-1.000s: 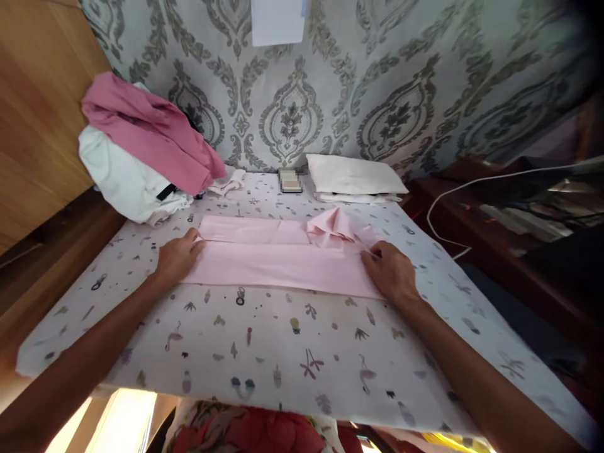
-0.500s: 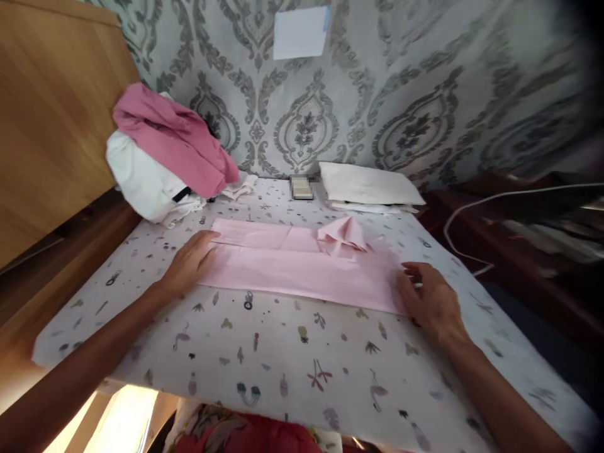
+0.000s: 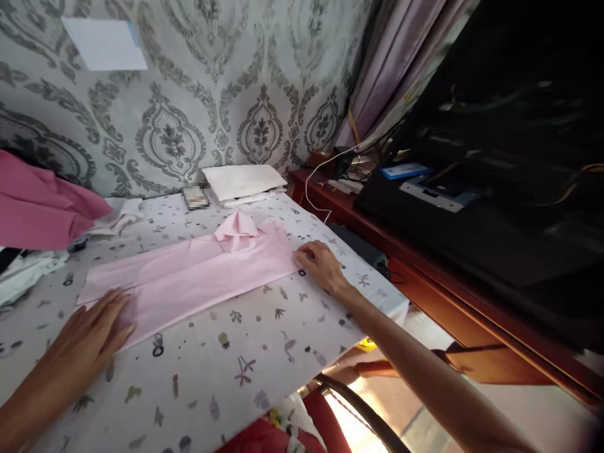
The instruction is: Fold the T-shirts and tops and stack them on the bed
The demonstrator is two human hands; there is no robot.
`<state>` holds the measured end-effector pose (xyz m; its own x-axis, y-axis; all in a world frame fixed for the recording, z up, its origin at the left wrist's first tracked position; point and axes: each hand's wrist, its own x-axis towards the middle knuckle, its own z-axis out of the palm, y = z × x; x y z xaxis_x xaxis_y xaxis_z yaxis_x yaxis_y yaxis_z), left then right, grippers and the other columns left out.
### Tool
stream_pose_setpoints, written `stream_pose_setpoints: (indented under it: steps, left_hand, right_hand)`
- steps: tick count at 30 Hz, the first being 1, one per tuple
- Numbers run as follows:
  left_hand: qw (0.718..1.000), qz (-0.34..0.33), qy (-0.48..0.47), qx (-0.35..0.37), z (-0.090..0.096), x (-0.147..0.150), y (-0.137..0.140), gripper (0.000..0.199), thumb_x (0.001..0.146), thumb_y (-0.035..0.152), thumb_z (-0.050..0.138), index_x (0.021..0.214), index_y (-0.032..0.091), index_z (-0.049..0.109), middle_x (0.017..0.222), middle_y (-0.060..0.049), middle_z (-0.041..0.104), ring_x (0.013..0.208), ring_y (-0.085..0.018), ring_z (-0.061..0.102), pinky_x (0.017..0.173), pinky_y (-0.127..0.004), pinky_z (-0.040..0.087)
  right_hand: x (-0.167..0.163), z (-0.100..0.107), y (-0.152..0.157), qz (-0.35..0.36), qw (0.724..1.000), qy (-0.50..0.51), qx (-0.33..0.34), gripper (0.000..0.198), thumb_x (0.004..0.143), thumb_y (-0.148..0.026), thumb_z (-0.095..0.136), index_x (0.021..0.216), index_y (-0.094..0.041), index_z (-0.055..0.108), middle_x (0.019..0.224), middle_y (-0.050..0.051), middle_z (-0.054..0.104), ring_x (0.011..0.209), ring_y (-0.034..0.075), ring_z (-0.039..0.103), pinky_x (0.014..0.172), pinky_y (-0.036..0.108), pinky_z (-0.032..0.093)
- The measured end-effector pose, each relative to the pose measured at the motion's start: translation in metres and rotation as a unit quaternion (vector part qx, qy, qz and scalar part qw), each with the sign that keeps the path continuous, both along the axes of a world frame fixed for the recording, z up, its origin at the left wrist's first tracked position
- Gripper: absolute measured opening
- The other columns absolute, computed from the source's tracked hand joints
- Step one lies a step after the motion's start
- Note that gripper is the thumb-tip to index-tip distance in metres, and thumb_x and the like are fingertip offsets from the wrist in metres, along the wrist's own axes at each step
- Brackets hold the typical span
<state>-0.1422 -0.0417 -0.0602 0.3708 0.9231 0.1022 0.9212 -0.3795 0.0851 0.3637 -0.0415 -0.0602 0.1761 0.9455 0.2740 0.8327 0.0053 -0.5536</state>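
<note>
A light pink shirt [image 3: 189,277] lies folded into a long strip on the patterned white cloth [image 3: 198,377], its collar standing up near the far right end. My left hand [image 3: 101,321] rests flat with fingers stretched over the shirt's near left end. At the opposite end, my right hand [image 3: 321,261] has its fingers curled, with thumb and fingertips pinched at the shirt's right edge. The exact grip is partly hidden by the fingers.
A darker pink garment [image 3: 47,201] and white clothes [image 3: 28,274] are heaped at the left. Folded white fabric [image 3: 245,182] lies by the wall beside a small blurred box [image 3: 195,196]. On the right stands a reddish wooden cabinet [image 3: 425,296] with a white cable [image 3: 309,182].
The head view has turned right, bringing the cabinet and dark screen into sight. My right hand has closed at the shirt's right edge; my left hand remains at its left end.
</note>
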Motion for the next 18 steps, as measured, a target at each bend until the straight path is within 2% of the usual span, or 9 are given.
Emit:
stream_pose_setpoints:
  steps: [3, 5, 8, 10, 13, 18]
  left_hand:
    - [0.998, -0.053, -0.025, -0.012, 0.017, 0.037, 0.002, 0.058, 0.096, 0.046, 0.039, 0.152, 0.034, 0.036, 0.158, -0.003, 0.040, 0.144, -0.031, 0.040, 0.116, -0.050, 0.037]
    - [0.995, -0.087, -0.042, -0.025, 0.026, 0.068, 0.005, 0.057, 0.098, 0.046, 0.038, 0.154, 0.034, 0.032, 0.161, -0.003, 0.036, 0.144, -0.030, 0.039, 0.115, -0.048, 0.039]
    - [0.985, -0.155, -0.057, -0.047, 0.033, 0.117, 0.012, 0.054, 0.101, 0.049, 0.035, 0.152, 0.031, 0.035, 0.161, -0.004, 0.036, 0.144, -0.028, 0.040, 0.112, -0.043, 0.043]
    - [0.976, -0.202, -0.062, -0.053, 0.034, 0.146, 0.019, 0.053, 0.102, 0.051, 0.033, 0.150, 0.028, 0.039, 0.160, -0.005, 0.037, 0.144, -0.026, 0.040, 0.114, -0.041, 0.041]
    - [0.961, -0.260, -0.064, -0.062, 0.031, 0.182, 0.030, 0.053, 0.103, 0.052, 0.032, 0.147, 0.025, 0.042, 0.158, -0.006, 0.040, 0.144, -0.025, 0.039, 0.117, -0.041, 0.037]
    - [0.941, -0.320, -0.076, -0.074, 0.024, 0.226, 0.044, 0.052, 0.103, 0.050, 0.034, 0.145, 0.022, 0.044, 0.158, -0.009, 0.040, 0.145, -0.024, 0.036, 0.118, -0.042, 0.034]
  right_hand:
    - [-0.003, 0.003, 0.001, -0.006, 1.000, -0.014, -0.022, 0.021, 0.081, -0.039, 0.064, 0.092, -0.021, 0.067, 0.092, 0.007, 0.065, 0.091, 0.024, 0.057, 0.083, 0.036, 0.043]
    - [-0.003, 0.006, 0.002, -0.019, 0.998, -0.009, -0.053, 0.023, 0.079, -0.038, 0.066, 0.095, -0.021, 0.067, 0.084, 0.004, 0.063, 0.084, 0.022, 0.057, 0.078, 0.034, 0.042]
    - [-0.001, 0.012, 0.003, -0.037, 0.993, 0.031, -0.106, 0.023, 0.076, -0.038, 0.069, 0.092, -0.022, 0.067, 0.072, -0.001, 0.060, 0.070, 0.018, 0.055, 0.068, 0.030, 0.039]
    - [0.001, 0.014, 0.003, -0.035, 0.990, 0.060, -0.119, 0.021, 0.073, -0.036, 0.071, 0.088, -0.022, 0.066, 0.070, -0.003, 0.058, 0.066, 0.015, 0.053, 0.064, 0.028, 0.037]
    - [0.006, 0.013, 0.002, -0.007, 0.990, 0.093, -0.108, 0.015, 0.072, -0.032, 0.070, 0.080, -0.021, 0.064, 0.070, -0.003, 0.057, 0.065, 0.014, 0.051, 0.062, 0.027, 0.036]
    - [0.016, 0.001, 0.000, 0.032, 0.994, 0.102, -0.034, 0.010, 0.072, -0.027, 0.068, 0.079, -0.021, 0.066, 0.083, 0.001, 0.057, 0.076, 0.016, 0.053, 0.072, 0.029, 0.042]
